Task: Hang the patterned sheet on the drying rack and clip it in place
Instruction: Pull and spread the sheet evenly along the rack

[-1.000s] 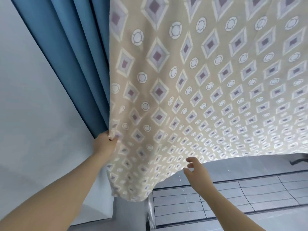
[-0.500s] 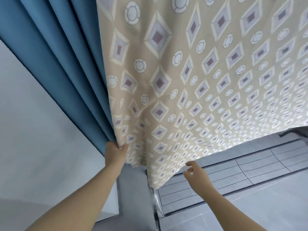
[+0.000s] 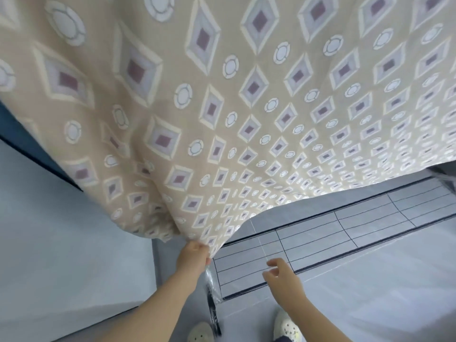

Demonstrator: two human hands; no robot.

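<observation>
The patterned sheet (image 3: 246,107), beige with purple diamonds and white circles, hangs in front of me and fills most of the view. Its top and the drying rack's upper bars are out of sight. My left hand (image 3: 193,255) pinches the sheet's lower left corner. My right hand (image 3: 283,275) hovers just right of it, fingers apart and holding nothing, below the sheet's bottom edge. A shiny metal leg of the rack (image 3: 211,287) stands between my hands. No clip is visible.
A blue curtain (image 3: 22,141) shows at the left behind the sheet, beside a white wall (image 3: 61,243). Grey tiled floor with a dark-lined step (image 3: 320,238) lies beyond. My two shoes (image 3: 286,327) are at the bottom edge.
The view has tilted down and closer to the sheet. My left hand has slid down the sheet's left edge to its bottom corner. My right hand stayed low and empty.
</observation>
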